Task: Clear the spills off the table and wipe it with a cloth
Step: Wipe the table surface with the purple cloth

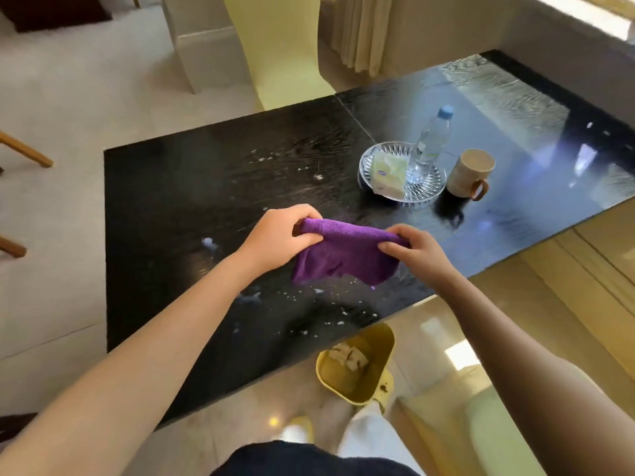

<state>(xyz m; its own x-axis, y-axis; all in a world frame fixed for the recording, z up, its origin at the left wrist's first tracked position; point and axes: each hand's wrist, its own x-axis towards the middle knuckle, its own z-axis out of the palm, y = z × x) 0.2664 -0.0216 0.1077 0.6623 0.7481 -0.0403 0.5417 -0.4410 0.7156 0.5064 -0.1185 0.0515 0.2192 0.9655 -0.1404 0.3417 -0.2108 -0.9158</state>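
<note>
Progress: you hold the cloth point(347, 252) above the table point(165, 201), and I judge wiping has not started; the top is not yet clean.
Left to do: white crumbs and wet flecks point(319, 293) lie just below and nearer you than your fingertips; a second scatter point(275, 156) lies beyond your left hand point(278, 240); one white blob point(208, 242) sits just outside that hand's wrist.
Left fingers: curled and pinching the cloth's upper left edge between thumb and forefingers.
Right fingers: your right hand point(417, 254) pinches the upper right edge, fingers pressed together over the fold.
Cloth: purple, soft pile, bunched along the top between your two grips, lower part hanging loose with a ragged hem; whether it touches the table I cannot tell.
Beyond your right fingers: glass dish point(433, 194), bottle point(431, 139) and mug point(469, 173), undisturbed.
Bin point(354, 365): on the floor nearer you than your hands, holding some waste.
</note>
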